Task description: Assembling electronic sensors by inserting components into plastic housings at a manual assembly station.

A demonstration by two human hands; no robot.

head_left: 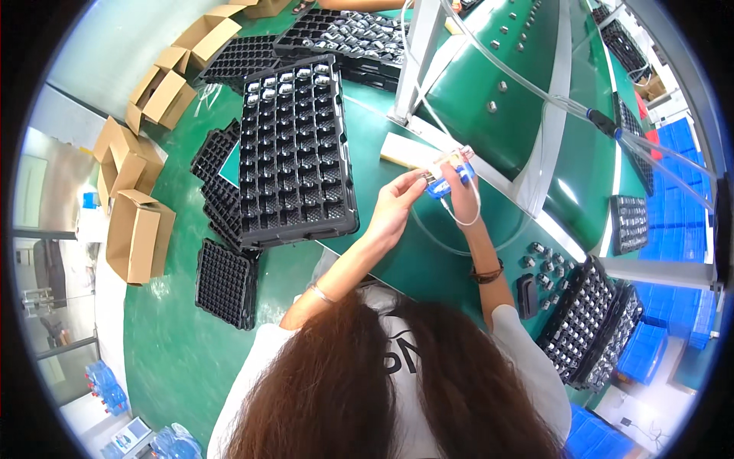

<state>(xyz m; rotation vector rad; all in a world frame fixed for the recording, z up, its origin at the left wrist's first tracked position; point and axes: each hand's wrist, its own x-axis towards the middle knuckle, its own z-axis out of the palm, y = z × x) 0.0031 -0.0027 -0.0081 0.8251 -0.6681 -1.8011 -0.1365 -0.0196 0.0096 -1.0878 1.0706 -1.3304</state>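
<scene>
My right hand is closed around a small blue and whitish device, with its thumb lying across the top. A thin white cable loops below the device. From the left, my left hand meets it in a pinch, fingertips at the device's left end. Something small and silvery shows at those fingertips, too small to name for certain. Left of my left hand, a large black compartment tray lies tilted over other trays, with several small metal parts in its far rows.
A green conveyor belt carries scattered metal parts beyond a metal frame. Loose metal parts and filled black trays lie at right. Cardboard boxes line the left side. A clear hose crosses above. Another person's arm shows at the top.
</scene>
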